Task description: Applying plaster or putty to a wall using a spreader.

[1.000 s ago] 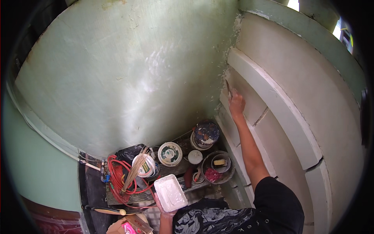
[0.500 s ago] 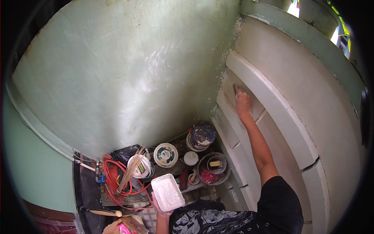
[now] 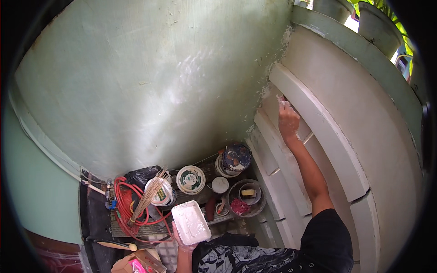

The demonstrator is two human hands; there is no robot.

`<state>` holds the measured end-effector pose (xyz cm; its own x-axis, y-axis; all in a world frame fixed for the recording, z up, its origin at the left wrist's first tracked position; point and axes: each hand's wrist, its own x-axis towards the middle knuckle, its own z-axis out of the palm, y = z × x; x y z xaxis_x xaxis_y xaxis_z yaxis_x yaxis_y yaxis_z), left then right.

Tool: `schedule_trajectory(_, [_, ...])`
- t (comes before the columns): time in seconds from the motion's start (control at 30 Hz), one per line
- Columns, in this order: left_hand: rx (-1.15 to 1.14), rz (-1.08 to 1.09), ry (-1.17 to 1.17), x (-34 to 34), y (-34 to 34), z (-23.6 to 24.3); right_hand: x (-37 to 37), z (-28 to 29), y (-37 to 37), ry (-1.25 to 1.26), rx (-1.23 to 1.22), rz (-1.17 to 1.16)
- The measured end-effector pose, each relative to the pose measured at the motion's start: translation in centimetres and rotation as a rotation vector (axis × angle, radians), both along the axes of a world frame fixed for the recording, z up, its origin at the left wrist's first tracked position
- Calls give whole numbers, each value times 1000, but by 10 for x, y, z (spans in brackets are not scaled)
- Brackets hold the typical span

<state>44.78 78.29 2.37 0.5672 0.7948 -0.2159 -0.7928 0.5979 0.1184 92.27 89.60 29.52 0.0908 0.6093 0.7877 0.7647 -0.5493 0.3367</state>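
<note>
Tray [image 3: 184, 205] with white paste [image 3: 192, 224] in it rests in the left hand [image 3: 183, 245], gripped at its left and lower edges. Far up and right, the right hand [image 3: 289, 122] is closed round a mostly hidden tool [image 3: 281, 98] at the wall [image 3: 314, 141]. Beyond and right of the left hand, a basin [image 3: 256, 211] holds a red bundle [image 3: 240, 207] and a bowl [image 3: 259, 199] with a yellow block [image 3: 248, 193]. Left of that hand, a box [image 3: 149, 260] holds something pink [image 3: 136, 265].

Head-worn fisheye — wide, downward view
</note>
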Motion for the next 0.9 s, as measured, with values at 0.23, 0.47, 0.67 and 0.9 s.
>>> schedule_trajectory(0.23, [3, -48, -31, 6, 2, 0, 76, -67, 34, 189, -240, 113])
schedule_trajectory(0.47, [-40, -28, 8, -2, -1, -2, 46, -19, 58, 285, -47, 134])
schedule_trajectory(0.67, [-76, -8, 47, 3, -3, 0, 94, -67, 62, 209, -164, 65])
schedule_trajectory(0.9, [-89, 53, 30, -9, -5, -1, 39, -25, 52, 271, 118, 161])
